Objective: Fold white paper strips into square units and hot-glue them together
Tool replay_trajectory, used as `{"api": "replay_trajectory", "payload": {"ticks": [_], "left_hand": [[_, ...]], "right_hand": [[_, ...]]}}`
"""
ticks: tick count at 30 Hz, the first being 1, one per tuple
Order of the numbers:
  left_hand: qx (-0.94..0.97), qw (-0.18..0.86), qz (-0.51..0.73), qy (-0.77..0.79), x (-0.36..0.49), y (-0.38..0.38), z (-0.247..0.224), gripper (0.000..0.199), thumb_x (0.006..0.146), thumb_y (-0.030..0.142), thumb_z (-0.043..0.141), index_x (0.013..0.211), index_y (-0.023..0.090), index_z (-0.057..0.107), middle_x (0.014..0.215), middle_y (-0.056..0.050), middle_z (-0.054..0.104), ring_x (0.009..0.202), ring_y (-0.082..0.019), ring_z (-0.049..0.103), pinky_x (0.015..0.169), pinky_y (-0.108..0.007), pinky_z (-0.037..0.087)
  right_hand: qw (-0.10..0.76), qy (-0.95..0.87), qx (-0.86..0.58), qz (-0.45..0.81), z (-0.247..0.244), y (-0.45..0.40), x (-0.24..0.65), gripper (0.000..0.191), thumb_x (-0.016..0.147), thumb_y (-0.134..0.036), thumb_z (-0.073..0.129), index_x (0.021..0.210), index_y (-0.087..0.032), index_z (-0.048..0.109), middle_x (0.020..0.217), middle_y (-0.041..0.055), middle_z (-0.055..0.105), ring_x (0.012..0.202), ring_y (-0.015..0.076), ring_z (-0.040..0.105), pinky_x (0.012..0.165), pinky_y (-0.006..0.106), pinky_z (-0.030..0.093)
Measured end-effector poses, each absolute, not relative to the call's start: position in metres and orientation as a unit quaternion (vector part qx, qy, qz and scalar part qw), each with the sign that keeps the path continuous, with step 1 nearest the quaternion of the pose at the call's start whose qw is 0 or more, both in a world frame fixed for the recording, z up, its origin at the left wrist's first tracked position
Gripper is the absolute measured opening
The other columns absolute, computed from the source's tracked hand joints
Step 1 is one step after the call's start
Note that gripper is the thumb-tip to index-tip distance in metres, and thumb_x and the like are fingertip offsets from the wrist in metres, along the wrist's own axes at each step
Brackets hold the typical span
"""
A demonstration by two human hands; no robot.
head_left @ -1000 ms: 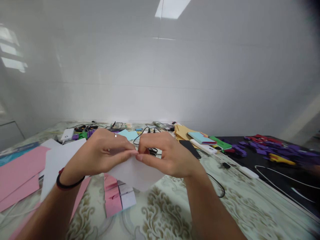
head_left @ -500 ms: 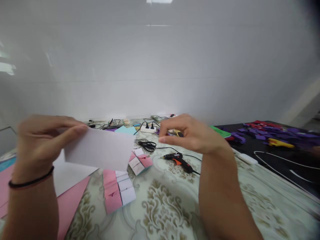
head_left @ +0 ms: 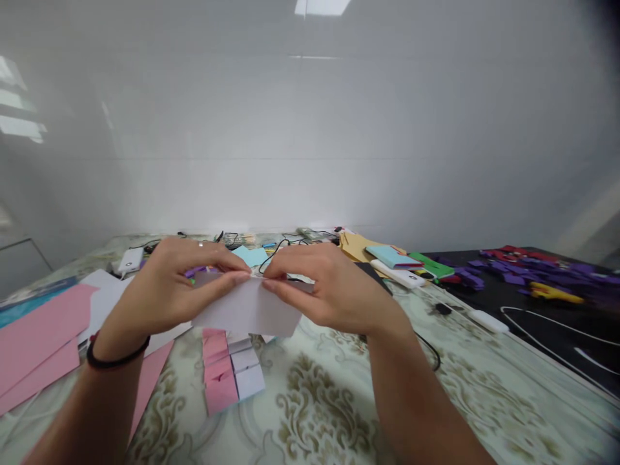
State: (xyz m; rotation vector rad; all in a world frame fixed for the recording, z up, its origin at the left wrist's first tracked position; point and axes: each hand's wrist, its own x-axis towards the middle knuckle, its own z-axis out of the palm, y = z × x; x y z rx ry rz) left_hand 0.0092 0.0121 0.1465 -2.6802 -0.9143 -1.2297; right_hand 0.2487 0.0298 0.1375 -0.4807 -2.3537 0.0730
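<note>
A white sheet of paper (head_left: 249, 310) hangs between my two hands above the table. My left hand (head_left: 186, 284) pinches its top edge between thumb and fingers. Close beside it, my right hand (head_left: 324, 284) pinches the same edge, and the fingertips of both hands nearly meet. Below the sheet, a folded pink and white paper piece (head_left: 232, 374) lies on the patterned tablecloth (head_left: 320, 413). A second folded piece is almost wholly hidden behind the sheet.
Pink sheets (head_left: 43, 329) and white sheets lie at the left. Cables and light blue paper (head_left: 249, 255) are at the back. To the right are a yellow envelope (head_left: 356, 247), a white power bank (head_left: 397, 274) and a black table with purple pieces (head_left: 547, 266).
My right hand has moved left and now grips the paper. My left hand has moved right with the sheet, which now hangs centrally between both hands.
</note>
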Motion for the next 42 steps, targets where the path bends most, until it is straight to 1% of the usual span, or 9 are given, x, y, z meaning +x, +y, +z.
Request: {"api": "replay_trajectory", "payload": {"ticks": [3,11,17,20,25,28,31,37,42], "left_hand": [[-0.898,-0.001,-0.338,-0.282,0.012,0.010,0.147,0.012,0.096,0.020,0.066,0.091,0.021,0.078,0.085,0.003,0.080,0.074,-0.010,0.071,0.070,-0.019,0.050],[-0.932,-0.008,-0.267,-0.245,0.014,0.005,0.149,0.019,0.088,0.008,0.060,0.075,0.019,0.066,0.064,0.008,0.061,0.058,-0.007,0.051,0.063,-0.019,0.041],[-0.917,-0.010,-0.282,-0.281,-0.031,0.004,0.163,0.016,0.090,0.015,0.063,0.077,0.022,0.067,0.063,0.006,0.063,0.056,-0.009,0.052,0.058,-0.020,0.040],[-0.862,-0.010,-0.365,-0.352,-0.045,0.002,0.167,0.021,0.095,0.026,0.063,0.075,0.022,0.069,0.069,0.003,0.069,0.064,-0.013,0.061,0.059,-0.022,0.044],[-0.881,-0.008,-0.352,-0.315,-0.021,0.005,0.158,0.019,0.093,0.036,0.072,0.107,0.024,0.075,0.101,0.000,0.079,0.086,-0.015,0.071,0.077,-0.023,0.052],[-0.905,0.014,-0.317,-0.283,0.000,0.008,0.150,0.012,0.098,0.030,0.065,0.099,0.023,0.075,0.091,0.002,0.079,0.079,-0.012,0.071,0.071,-0.021,0.049],[-0.906,0.019,-0.324,-0.272,0.011,0.009,0.147,0.018,0.102,0.024,0.060,0.092,0.021,0.074,0.078,0.003,0.076,0.066,-0.009,0.065,0.062,-0.021,0.043],[-0.920,-0.008,-0.308,-0.243,0.014,0.007,0.147,0.016,0.095,0.013,0.062,0.084,0.019,0.072,0.066,0.005,0.066,0.058,-0.008,0.054,0.060,-0.021,0.041],[-0.909,-0.018,-0.346,-0.230,0.010,0.006,0.147,0.014,0.091,0.012,0.065,0.083,0.020,0.073,0.069,0.005,0.070,0.059,-0.008,0.058,0.061,-0.020,0.042]], "right_hand": [[0.328,-0.924,-0.196,0.011,0.135,0.030,0.248,0.019,0.098,-0.016,0.060,0.083,-0.015,0.071,0.077,0.0013,0.068,0.070,0.0131,0.058,0.066,0.026,0.038],[0.295,-0.942,-0.150,0.050,0.135,0.026,0.246,0.024,0.096,-0.015,0.058,0.074,-0.015,0.067,0.071,-0.0001,0.059,0.068,0.0124,0.054,0.065,0.026,0.036],[0.317,-0.923,-0.191,0.104,0.148,0.031,0.277,0.027,0.096,-0.019,0.060,0.070,-0.017,0.064,0.067,-0.0023,0.060,0.063,0.0098,0.052,0.063,0.025,0.039],[0.356,-0.903,-0.225,0.088,0.149,0.036,0.284,0.025,0.096,-0.020,0.062,0.071,-0.018,0.067,0.068,-0.0023,0.065,0.063,0.0097,0.056,0.062,0.024,0.039],[0.372,-0.907,-0.179,0.084,0.141,0.038,0.262,0.022,0.097,-0.023,0.064,0.078,-0.017,0.073,0.073,-0.0007,0.070,0.067,0.0096,0.060,0.065,0.023,0.042],[0.370,-0.911,-0.164,0.078,0.137,0.037,0.249,0.022,0.097,-0.021,0.063,0.077,-0.016,0.070,0.072,-0.0011,0.068,0.066,0.0094,0.058,0.064,0.023,0.042],[0.370,-0.912,-0.160,0.076,0.135,0.035,0.246,0.021,0.097,-0.020,0.062,0.076,-0.016,0.067,0.070,-0.0018,0.066,0.065,0.0095,0.056,0.066,0.023,0.042],[0.355,-0.920,-0.143,0.084,0.135,0.032,0.245,0.017,0.091,-0.014,0.059,0.076,-0.017,0.064,0.071,-0.0025,0.063,0.067,0.0100,0.056,0.068,0.023,0.042],[0.349,-0.920,-0.136,0.112,0.137,0.029,0.246,0.015,0.088,-0.011,0.059,0.075,-0.018,0.063,0.068,-0.0043,0.061,0.063,0.0087,0.053,0.062,0.021,0.040]]}}
